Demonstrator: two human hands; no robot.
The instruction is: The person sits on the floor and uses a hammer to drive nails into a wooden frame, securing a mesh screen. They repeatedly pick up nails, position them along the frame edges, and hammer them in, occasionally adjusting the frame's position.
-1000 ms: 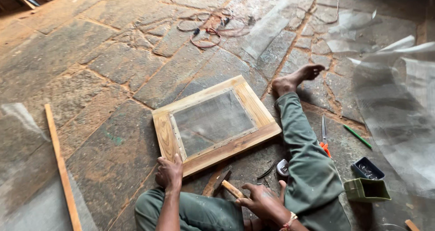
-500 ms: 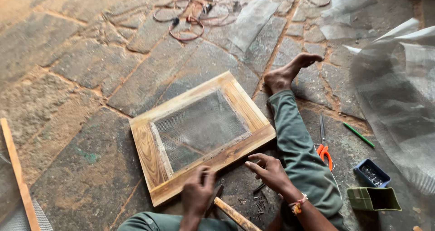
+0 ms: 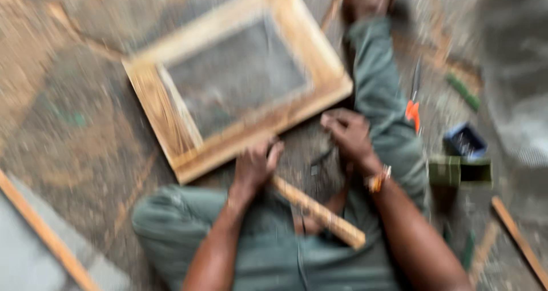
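Note:
The picture is heavily motion-blurred. A wooden frame (image 3: 161,109) with grey mesh in it lies on the stone floor in front of my legs. My left hand (image 3: 254,168) is at the frame's near edge, by the end of a wooden stick (image 3: 319,214) that lies across my lap. My right hand (image 3: 348,134) hovers with curled fingers just right of the frame's near corner, over small dark bits on the floor. The blur hides whether either hand holds anything.
Orange-handled scissors (image 3: 412,109), a blue box (image 3: 465,141) and a green box (image 3: 459,171) lie right of my outstretched leg. A thin wooden strip (image 3: 45,234) lies at the lower left and another strip (image 3: 519,239) at the lower right. A clear plastic sheet (image 3: 514,51) is at the right.
The view has dropped closer and gone blurry. My left hand has moved up to the frame's near edge. My right hand has curled its fingers near the frame's corner.

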